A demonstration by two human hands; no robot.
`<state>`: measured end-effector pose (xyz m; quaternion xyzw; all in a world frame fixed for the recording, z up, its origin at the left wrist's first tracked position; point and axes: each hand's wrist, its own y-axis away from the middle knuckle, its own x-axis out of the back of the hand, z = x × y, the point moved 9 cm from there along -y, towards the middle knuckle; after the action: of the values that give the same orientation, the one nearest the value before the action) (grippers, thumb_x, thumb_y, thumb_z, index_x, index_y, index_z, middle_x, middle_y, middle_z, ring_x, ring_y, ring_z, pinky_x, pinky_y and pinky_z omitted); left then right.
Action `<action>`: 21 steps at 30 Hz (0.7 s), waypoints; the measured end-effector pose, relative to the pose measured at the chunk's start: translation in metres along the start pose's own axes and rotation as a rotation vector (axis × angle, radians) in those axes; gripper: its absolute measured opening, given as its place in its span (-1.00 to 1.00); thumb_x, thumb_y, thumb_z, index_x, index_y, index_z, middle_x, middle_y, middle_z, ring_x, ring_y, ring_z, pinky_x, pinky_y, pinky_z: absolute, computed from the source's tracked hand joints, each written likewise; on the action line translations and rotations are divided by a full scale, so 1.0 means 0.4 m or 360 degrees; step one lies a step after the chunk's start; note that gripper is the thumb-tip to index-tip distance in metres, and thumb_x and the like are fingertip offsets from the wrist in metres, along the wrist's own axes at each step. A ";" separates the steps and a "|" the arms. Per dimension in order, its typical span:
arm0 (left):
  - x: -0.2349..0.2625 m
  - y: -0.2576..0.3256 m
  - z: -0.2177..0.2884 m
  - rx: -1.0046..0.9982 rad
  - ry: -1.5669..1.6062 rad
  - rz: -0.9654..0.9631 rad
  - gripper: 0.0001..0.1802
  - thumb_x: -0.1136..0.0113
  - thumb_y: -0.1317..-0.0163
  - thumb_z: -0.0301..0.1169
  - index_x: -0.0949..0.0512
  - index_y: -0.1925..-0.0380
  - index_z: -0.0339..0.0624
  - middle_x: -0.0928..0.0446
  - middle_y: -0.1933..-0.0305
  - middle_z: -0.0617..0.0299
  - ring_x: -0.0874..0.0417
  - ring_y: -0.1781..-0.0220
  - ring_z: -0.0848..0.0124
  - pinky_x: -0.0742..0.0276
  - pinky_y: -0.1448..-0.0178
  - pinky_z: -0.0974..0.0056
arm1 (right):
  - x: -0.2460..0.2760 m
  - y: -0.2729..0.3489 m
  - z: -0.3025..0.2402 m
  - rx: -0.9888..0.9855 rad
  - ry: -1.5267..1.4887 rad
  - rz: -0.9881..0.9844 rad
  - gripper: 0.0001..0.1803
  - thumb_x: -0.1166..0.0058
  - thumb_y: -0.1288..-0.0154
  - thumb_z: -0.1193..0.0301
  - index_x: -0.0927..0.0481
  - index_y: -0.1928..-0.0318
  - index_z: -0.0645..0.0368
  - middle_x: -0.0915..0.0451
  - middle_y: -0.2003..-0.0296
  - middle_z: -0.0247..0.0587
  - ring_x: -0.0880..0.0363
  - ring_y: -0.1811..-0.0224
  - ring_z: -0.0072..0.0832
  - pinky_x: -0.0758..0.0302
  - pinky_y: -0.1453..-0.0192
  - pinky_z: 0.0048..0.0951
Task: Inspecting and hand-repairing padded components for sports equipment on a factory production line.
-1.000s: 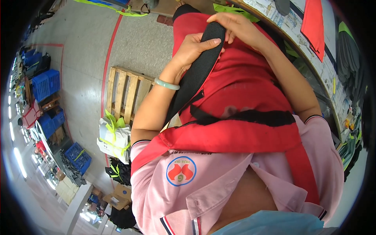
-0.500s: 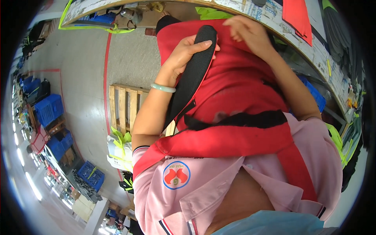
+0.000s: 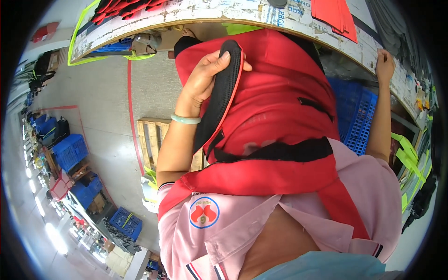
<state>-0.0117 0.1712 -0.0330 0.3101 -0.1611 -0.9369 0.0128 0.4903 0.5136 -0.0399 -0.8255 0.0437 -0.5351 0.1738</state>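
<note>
Your right hand point(image 3: 385, 59) has left the red bag point(image 3: 275, 98) for the desk point(image 3: 196, 14) edge, upper right, fingers curled; your left hand point(image 3: 203, 77) alone still pinches the black strap point(image 3: 224, 88).

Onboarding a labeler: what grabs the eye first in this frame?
The big red bag fills the centre, held against the person's chest. The left hand grips its black mesh strap near the top, while the right hand rests on the worktable edge at upper right. A wooden pallet lies on the floor to the left.
</note>
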 end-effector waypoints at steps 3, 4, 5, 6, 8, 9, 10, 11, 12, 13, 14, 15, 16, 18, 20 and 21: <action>-0.029 0.008 0.014 0.0050 -0.0002 -0.0111 -0.75 -0.17 -0.31 -0.33 -0.57 0.16 -0.31 -0.64 0.14 0.03 -0.66 0.23 0.44 -0.61 0.08 0.39 | 0.017 -0.001 0.007 0.0237 0.0428 0.0116 -0.70 -0.03 -0.35 0.16 -0.61 0.14 0.09 -0.63 0.33 -0.16 -0.58 0.25 -0.23 -0.46 0.09 -0.30; -0.029 0.021 0.026 0.0038 -0.0036 -0.0026 -0.76 -0.18 -0.29 -0.34 -0.57 0.19 -0.32 -0.64 0.14 0.01 -0.68 0.20 0.38 -0.62 0.04 0.36 | 0.006 0.003 -0.020 0.0253 0.0391 0.0115 -0.70 -0.03 -0.35 0.16 -0.61 0.14 0.09 -0.63 0.33 -0.16 -0.58 0.25 -0.23 -0.46 0.09 -0.30; -0.038 0.031 0.041 -0.0029 -0.0013 -0.0029 -0.74 -0.19 -0.27 -0.38 -0.53 0.12 -0.33 -0.63 0.14 -0.02 -0.70 0.16 0.25 -0.64 0.02 0.29 | 0.037 0.023 -0.039 0.0252 0.0203 0.0262 -0.71 -0.02 -0.36 0.18 -0.60 0.12 0.11 -0.62 0.36 -0.20 -0.58 0.28 -0.30 -0.46 0.12 -0.35; -0.042 0.042 0.057 -0.0045 -0.0025 -0.0005 -0.74 -0.19 -0.27 -0.38 -0.53 0.12 -0.33 -0.63 0.14 -0.02 -0.70 0.16 0.25 -0.64 0.02 0.29 | 0.077 0.043 -0.054 0.0248 0.0021 0.0408 -0.71 -0.01 -0.37 0.20 -0.59 0.11 0.13 -0.62 0.39 -0.24 -0.59 0.31 -0.36 -0.47 0.16 -0.39; -0.085 0.072 0.074 -0.0018 0.0025 -0.0217 -0.66 -0.17 -0.27 -0.42 -0.44 0.00 -0.35 -0.62 0.13 -0.06 -0.70 0.15 0.21 -0.64 0.00 0.26 | 0.049 0.072 -0.117 -0.0183 -0.0718 0.0060 -0.71 0.03 -0.40 0.22 -0.57 0.04 0.12 -0.62 0.38 -0.32 -0.56 0.41 -0.55 -0.45 0.24 -0.50; -0.086 0.086 0.071 0.0019 0.0067 -0.0240 -0.59 -0.14 -0.28 -0.44 -0.36 -0.10 -0.35 -0.62 0.15 -0.05 -0.69 0.18 0.22 -0.63 0.04 0.26 | 0.049 0.106 -0.248 -0.0229 -0.0985 -0.0016 -0.70 0.06 -0.42 0.23 -0.57 0.01 0.12 -0.61 0.41 -0.37 -0.52 0.46 -0.62 -0.43 0.31 -0.56; -0.085 0.102 0.078 0.0017 0.0051 -0.0213 -0.59 -0.14 -0.28 -0.44 -0.36 -0.10 -0.35 -0.62 0.15 -0.05 -0.69 0.18 0.22 -0.63 0.04 0.26 | 0.072 0.167 -0.497 -0.0094 -0.1010 -0.0220 -0.66 0.09 -0.46 0.22 -0.56 -0.05 0.14 -0.36 0.58 -0.54 -0.19 0.60 -0.79 -0.08 0.60 -0.65; -0.111 0.105 0.093 -0.0026 0.0035 -0.0263 -0.62 -0.16 -0.28 -0.43 -0.39 -0.06 -0.35 -0.62 0.17 -0.02 -0.69 0.21 0.24 -0.63 0.07 0.27 | 0.054 0.190 -0.610 0.0371 -0.0698 -0.0254 -0.65 0.12 -0.48 0.17 -0.57 -0.08 0.06 -0.24 0.61 -0.57 -0.10 0.61 -0.79 -0.04 0.60 -0.63; -0.101 0.133 0.106 -0.0097 0.0011 -0.0213 -0.64 -0.17 -0.27 -0.41 -0.43 -0.02 -0.35 -0.62 0.19 0.01 -0.69 0.24 0.25 -0.62 0.11 0.28 | -0.044 0.290 -0.758 -0.0086 -0.1224 -0.0889 -0.67 0.16 -0.49 0.19 -0.60 -0.04 0.00 -0.20 0.61 -0.57 -0.09 0.61 -0.78 -0.04 0.58 -0.64; -0.107 0.133 0.111 -0.0090 0.0005 -0.0226 -0.64 -0.17 -0.27 -0.41 -0.43 -0.02 -0.35 -0.62 0.19 0.01 -0.69 0.24 0.25 -0.62 0.11 0.28 | -0.083 0.353 -0.871 0.0167 -0.1434 -0.1120 -0.71 0.16 -0.49 0.25 -0.61 -0.01 -0.01 -0.22 0.61 -0.57 -0.11 0.61 -0.79 -0.06 0.57 -0.66; -0.078 0.145 0.123 -0.0135 -0.0045 -0.0039 -0.69 -0.18 -0.27 -0.41 -0.47 0.04 -0.35 -0.62 0.23 0.04 -0.68 0.28 0.28 -0.62 0.14 0.30 | -0.044 0.414 -0.999 0.0355 -0.1216 -0.1366 -0.71 0.13 -0.47 0.30 -0.59 0.03 0.16 -0.34 0.55 -0.43 -0.30 0.50 -0.71 -0.31 0.40 -0.64; -0.058 0.149 0.130 -0.0167 -0.0096 0.0118 -0.74 -0.18 -0.28 -0.40 -0.51 0.10 -0.34 -0.62 0.27 0.08 -0.67 0.31 0.30 -0.61 0.18 0.33 | -0.046 0.458 -1.062 0.0328 -0.1478 -0.1528 -0.75 0.12 -0.45 0.37 -0.60 0.07 0.19 -0.38 0.53 -0.43 -0.30 0.49 -0.70 -0.32 0.39 -0.62; -0.049 0.151 0.131 -0.0159 -0.0104 0.0128 -0.74 -0.18 -0.28 -0.40 -0.51 0.10 -0.34 -0.62 0.27 0.08 -0.67 0.31 0.30 -0.61 0.18 0.33 | -0.040 0.476 -1.121 0.0497 -0.1662 -0.1565 -0.79 0.11 -0.44 0.43 -0.59 0.09 0.22 -0.43 0.50 -0.42 -0.32 0.49 -0.69 -0.34 0.38 -0.61; -0.003 0.158 0.146 -0.0276 -0.0138 0.0260 -0.80 -0.18 -0.29 -0.41 -0.56 0.19 -0.32 -0.63 0.31 0.13 -0.67 0.32 0.36 -0.59 0.16 0.36 | -0.027 0.498 -1.203 0.0557 -0.1834 -0.1550 -0.80 0.10 -0.44 0.44 -0.57 0.11 0.23 -0.42 0.51 -0.41 -0.31 0.49 -0.69 -0.32 0.39 -0.62; 0.026 0.173 0.144 -0.0313 -0.0115 0.0347 -0.84 -0.16 -0.30 -0.43 -0.58 0.21 -0.31 -0.64 0.33 0.18 -0.65 0.33 0.43 -0.57 0.18 0.40 | -0.037 0.506 -1.245 0.0700 -0.1798 -0.1552 -0.81 0.10 -0.44 0.43 -0.56 0.12 0.24 -0.41 0.51 -0.41 -0.30 0.50 -0.71 -0.31 0.40 -0.62; 0.039 0.181 0.145 -0.0342 -0.0130 0.0393 -0.84 -0.17 -0.29 -0.44 -0.58 0.22 -0.30 -0.64 0.32 0.20 -0.65 0.33 0.46 -0.56 0.18 0.41 | -0.036 0.511 -1.267 0.0849 -0.1748 -0.1537 -0.82 0.09 -0.44 0.43 -0.54 0.13 0.24 -0.40 0.51 -0.41 -0.29 0.51 -0.72 -0.29 0.41 -0.63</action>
<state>-0.0636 0.1174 0.0242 0.2465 -0.0971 -0.9518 0.1543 0.0519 0.2043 0.0654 -0.8302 -0.5431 -0.0585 0.1110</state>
